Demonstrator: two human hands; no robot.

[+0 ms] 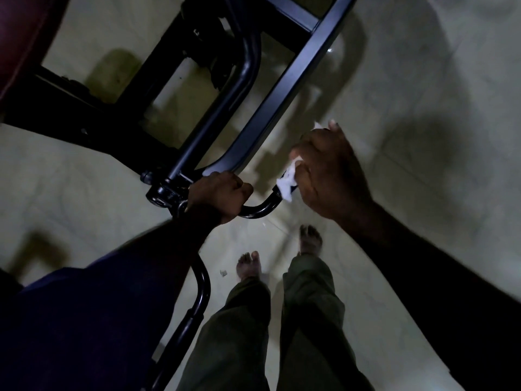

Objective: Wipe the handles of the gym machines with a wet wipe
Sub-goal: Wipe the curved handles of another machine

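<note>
A black curved metal handle [258,210] sticks out from the end of a gym machine's arm in the middle of the view. My left hand [220,193] is closed around the handle bar close to its pivot joint. My right hand [327,167] holds a crumpled white wet wipe [287,183], wrapped around the handle's right, upturned end. The grip under the wipe is mostly hidden.
The machine's black frame [284,88] runs diagonally up to the top right, with a dark red padded seat [19,38] at the top left. A second black curved handle [201,289] hangs below my left forearm. My bare feet [249,263] stand on pale floor tiles.
</note>
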